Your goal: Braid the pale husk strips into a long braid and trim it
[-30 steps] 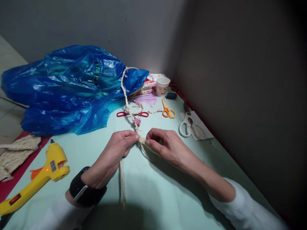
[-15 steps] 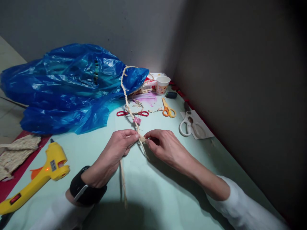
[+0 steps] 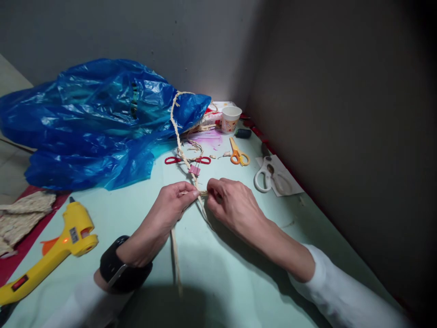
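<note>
On the left of the pale green surface [image 3: 235, 273] lies a yellow glue gun [image 3: 73, 228], and behind it is a crumpled blue plastic bag [image 3: 102, 114]. In the middle, the left hand [image 3: 170, 200] pinches the lower end of a braided straw cord [image 3: 176, 132], just below a pink binder clip [image 3: 195, 170], while the right hand [image 3: 234, 202], its fingers curled together, pinches one strand [image 3: 204, 193] beside it. Farther right lie orange-handled scissors [image 3: 235, 158], then white-handled scissors [image 3: 267, 165].

The left hand [image 3: 166, 206] wears a broad black wristband [image 3: 134, 275] crossed by a thin pale strip [image 3: 118, 275], a white sleeve [image 3: 88, 305] just behind it. Across from the wristband, the right hand [image 3: 235, 200] has a loose white cuff [image 3: 312, 269].
</note>
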Demonstrator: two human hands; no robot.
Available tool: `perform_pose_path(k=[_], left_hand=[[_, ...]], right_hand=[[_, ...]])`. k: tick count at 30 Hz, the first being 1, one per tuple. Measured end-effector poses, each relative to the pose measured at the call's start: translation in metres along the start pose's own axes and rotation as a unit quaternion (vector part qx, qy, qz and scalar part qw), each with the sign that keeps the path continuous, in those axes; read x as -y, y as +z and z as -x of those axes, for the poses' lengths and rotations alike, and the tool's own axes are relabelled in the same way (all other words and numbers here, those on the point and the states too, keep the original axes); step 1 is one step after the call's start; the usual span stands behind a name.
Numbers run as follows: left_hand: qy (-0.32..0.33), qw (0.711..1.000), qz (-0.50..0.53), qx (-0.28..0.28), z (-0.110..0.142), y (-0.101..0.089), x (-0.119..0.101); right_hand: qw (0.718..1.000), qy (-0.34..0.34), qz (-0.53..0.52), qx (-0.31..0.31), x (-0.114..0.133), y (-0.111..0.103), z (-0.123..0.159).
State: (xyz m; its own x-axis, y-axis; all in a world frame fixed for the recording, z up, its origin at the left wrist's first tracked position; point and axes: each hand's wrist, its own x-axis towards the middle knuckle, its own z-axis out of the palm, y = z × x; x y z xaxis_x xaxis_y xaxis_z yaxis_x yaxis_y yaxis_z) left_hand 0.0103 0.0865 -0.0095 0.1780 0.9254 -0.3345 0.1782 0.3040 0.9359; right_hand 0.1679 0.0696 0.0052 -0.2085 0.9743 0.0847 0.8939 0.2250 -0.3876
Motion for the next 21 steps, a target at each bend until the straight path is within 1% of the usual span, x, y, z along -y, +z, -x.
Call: perform_pose_path(k=[4,10,14,18,21], left_hand=[[0.013,1.0,-0.001,-0.005,0.0,0.001,0.0],[0.02,1.0,-0.004,-0.002,0.0,0.002,-0.004],[0.017,1.0,-0.015,-0.002,0.0,0.001,-0.002],[0.05,0.997,-0.05,-0.016,-0.003,0.002,0.005],[0.068,0.994,-0.084,-0.03,-0.004,0.003,0.007]], right_hand=[[0.998,-0.01,0.064,-0.019,0.004,-0.002,0.0],[0.996,-0.02,0.086,-0.017,0.004,-0.001,-0.003],[0.996,-0.034,0.086,-0.007,0.004,-0.002,-0.005],[0.997,-0.028,0.071,0.016,0.004,-0.004,-0.006],[0.998,-0.022,0.051,0.015,0.001,-0.006,-0.007]])
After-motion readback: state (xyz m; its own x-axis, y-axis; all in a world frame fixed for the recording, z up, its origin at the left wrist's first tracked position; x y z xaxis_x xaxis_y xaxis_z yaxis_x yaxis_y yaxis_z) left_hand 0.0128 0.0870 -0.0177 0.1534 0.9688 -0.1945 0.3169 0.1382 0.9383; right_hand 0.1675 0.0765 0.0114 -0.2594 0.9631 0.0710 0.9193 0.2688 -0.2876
